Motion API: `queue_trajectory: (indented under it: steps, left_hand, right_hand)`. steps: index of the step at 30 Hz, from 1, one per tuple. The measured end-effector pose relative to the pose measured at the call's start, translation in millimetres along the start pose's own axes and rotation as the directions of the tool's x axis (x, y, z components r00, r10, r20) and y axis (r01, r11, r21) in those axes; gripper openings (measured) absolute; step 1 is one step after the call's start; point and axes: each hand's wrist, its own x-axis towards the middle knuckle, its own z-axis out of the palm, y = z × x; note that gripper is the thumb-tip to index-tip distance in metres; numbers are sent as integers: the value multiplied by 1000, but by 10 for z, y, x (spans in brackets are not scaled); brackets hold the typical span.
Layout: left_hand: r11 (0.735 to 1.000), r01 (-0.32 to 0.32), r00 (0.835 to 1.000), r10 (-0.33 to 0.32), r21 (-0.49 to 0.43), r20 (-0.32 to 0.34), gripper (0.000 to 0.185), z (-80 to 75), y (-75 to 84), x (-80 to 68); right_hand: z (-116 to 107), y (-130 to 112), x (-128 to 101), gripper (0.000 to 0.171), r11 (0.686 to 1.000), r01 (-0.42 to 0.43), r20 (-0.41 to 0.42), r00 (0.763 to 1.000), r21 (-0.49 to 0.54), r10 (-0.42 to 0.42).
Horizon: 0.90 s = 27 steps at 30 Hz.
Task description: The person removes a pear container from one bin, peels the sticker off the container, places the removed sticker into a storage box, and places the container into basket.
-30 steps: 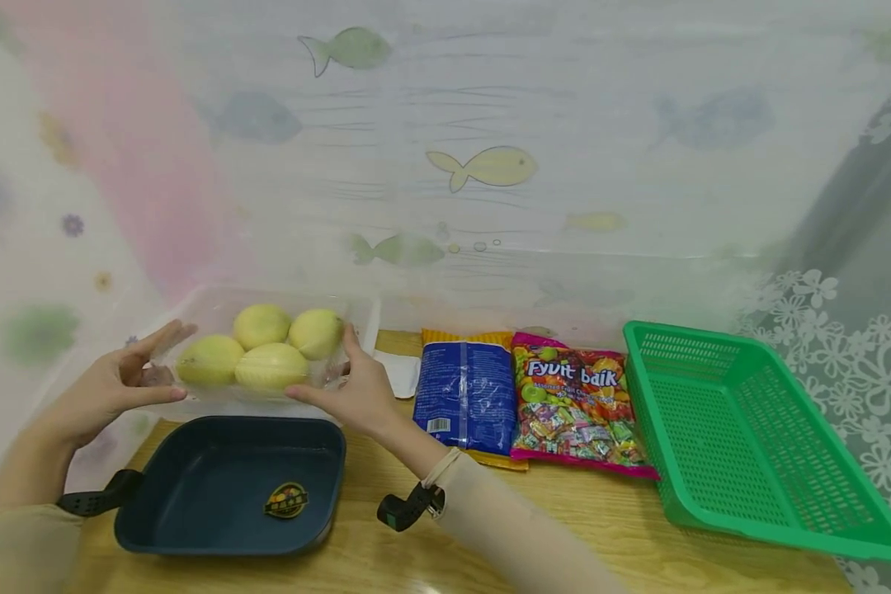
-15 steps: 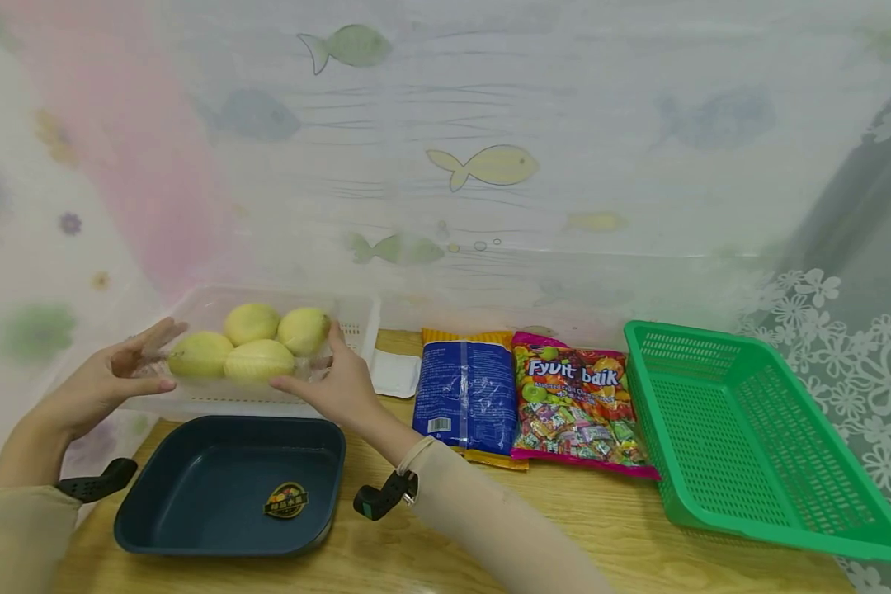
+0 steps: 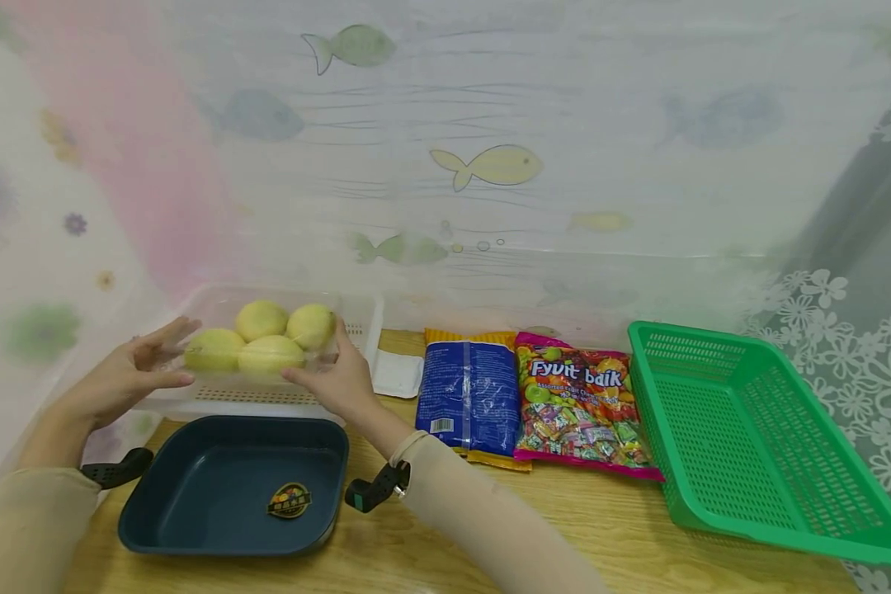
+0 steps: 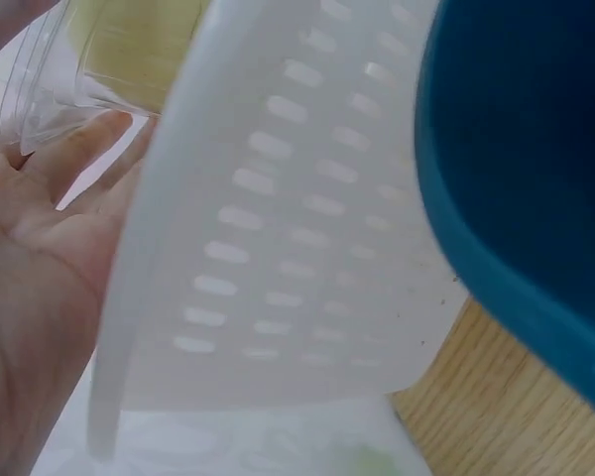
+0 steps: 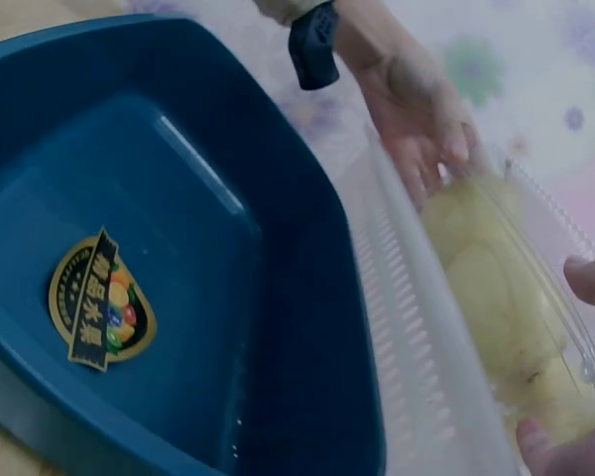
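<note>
A clear plastic clamshell box point(image 3: 271, 356) with several pale yellow fruits inside is held between my two hands, over the white slotted basket point(image 3: 375, 323). My left hand point(image 3: 128, 371) grips its left end, thumb at the near side and fingers behind. At the right end, my right hand point(image 3: 340, 381) holds it the same way. In the right wrist view, the fruits point(image 5: 496, 288) show through the plastic, beyond the basket's rim. The left wrist view catches only a corner of the box point(image 4: 129, 59). Whether the box touches the basket cannot be told.
A dark blue basin point(image 3: 230, 487) with a fruit sticker point(image 3: 289, 500) inside stands just in front of the white basket. To the right lie a small white tray point(image 3: 397, 375), a blue packet point(image 3: 466, 394) and a candy bag point(image 3: 575, 404). A green basket point(image 3: 728, 445) stands at far right.
The box has risen slightly, and more of the basket's slotted floor shows beneath it. It moved a little left, then back right. Both hands keep their hold.
</note>
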Motion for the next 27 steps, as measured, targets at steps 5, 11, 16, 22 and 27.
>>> queue_trajectory:
  steps: [5, 11, 16, 22, 27]
  left_hand:
    - [997, 62, 998, -63, 48, 10, 94, 26, 8, 45]
    - [985, 143, 989, -146, 92, 27, 97, 9, 31, 134]
    - [980, 184, 981, -188, 77, 54, 101, -12, 19, 228]
    - [976, 217, 972, -218, 29, 89, 104, -17, -10, 309]
    - [968, 249, 962, -252, 40, 103, 107, -25, -42, 381]
  right_hand:
    - [66, 41, 29, 102, 998, -18, -67, 998, 55, 22]
    - [117, 57, 93, 100, 999, -22, -124, 992, 25, 25]
    - [150, 43, 140, 105, 986, -85, -134, 986, 143, 104]
    - [196, 6, 184, 98, 958, -165, -166, 964, 235, 207]
    - [272, -14, 253, 94, 945, -221, -237, 931, 240, 278]
